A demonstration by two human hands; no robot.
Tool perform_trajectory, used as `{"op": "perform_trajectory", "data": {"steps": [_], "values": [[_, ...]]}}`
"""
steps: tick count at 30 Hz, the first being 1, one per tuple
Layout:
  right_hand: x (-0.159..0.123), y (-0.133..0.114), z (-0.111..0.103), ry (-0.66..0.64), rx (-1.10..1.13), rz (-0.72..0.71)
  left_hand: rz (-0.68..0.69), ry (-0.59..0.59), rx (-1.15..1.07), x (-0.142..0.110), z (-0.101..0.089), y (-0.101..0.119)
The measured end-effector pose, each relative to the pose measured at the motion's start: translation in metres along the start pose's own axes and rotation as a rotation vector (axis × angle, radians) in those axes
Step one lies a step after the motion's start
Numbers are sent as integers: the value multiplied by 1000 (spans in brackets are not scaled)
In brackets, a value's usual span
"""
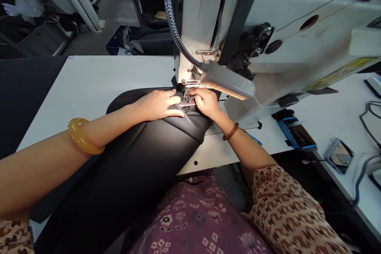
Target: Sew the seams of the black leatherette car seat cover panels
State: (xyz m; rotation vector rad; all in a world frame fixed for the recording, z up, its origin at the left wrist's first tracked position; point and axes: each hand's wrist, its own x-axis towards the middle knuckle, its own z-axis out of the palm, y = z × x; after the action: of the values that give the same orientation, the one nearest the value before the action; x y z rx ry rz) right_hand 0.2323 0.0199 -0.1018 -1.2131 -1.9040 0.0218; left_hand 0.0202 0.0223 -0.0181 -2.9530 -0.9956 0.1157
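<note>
A large black leather-like cover (166, 139), partly perforated and with orange stitching along its far edge, lies under the needle area of a sewing machine (202, 8). My left hand (159, 105) rests on it just left of the presser foot (186, 95), fingers stretched out and thumb apart. Right of the foot, my right hand (206, 103) is closed, with thumb and fingertips drawn together close to the needle. What those fingertips hold is hidden. The near part of the cover hangs over the table edge towards my lap.
A lit lamp (229, 81) on a flexible metal neck hangs above my right hand. The white table (89, 75) extends left. At right are a blue box (297, 133) of small items and a clear-walled container (338, 154). A dark blue bin (114, 41) stands behind.
</note>
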Motion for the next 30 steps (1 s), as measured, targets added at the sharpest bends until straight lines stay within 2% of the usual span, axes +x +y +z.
{"op": "perform_trajectory", "data": {"steps": [4, 6, 8, 11, 13, 15, 17, 19, 21, 25, 27, 30], "values": [[1, 1, 2, 13, 8, 25, -63, -12, -5, -7, -3, 9], [1, 0, 2, 22, 21, 30, -126, 10, 21, -26, -4, 25], [0, 0, 3, 30, 37, 28, -117, 20, 54, -59, 1, 50], [-2, -1, 4, 41, 60, 39, 28, -31, 21, -121, 25, 101], [-3, -2, 4, 57, 65, 40, 4, -21, 26, -157, 46, 130], [-4, -4, 3, 64, 70, 24, -46, -11, 90, -178, 63, 146], [-3, -5, 1, 55, 79, 10, -116, -32, 148, -184, 73, 144], [-2, -6, -1, 31, 86, 8, -177, -54, 164, -181, 76, 127], [-3, -6, -5, 10, 94, 17, -210, -32, 137, -175, 74, 96], [-8, -7, -17, -15, 75, 70, -279, 144, 4, -158, 67, 9], [-10, -11, -27, -72, 45, 79, -277, 248, -79, -136, 64, -38], [-7, -31, -48, -246, -76, 82, -222, 369, -121, -73, 58, -99]]}}
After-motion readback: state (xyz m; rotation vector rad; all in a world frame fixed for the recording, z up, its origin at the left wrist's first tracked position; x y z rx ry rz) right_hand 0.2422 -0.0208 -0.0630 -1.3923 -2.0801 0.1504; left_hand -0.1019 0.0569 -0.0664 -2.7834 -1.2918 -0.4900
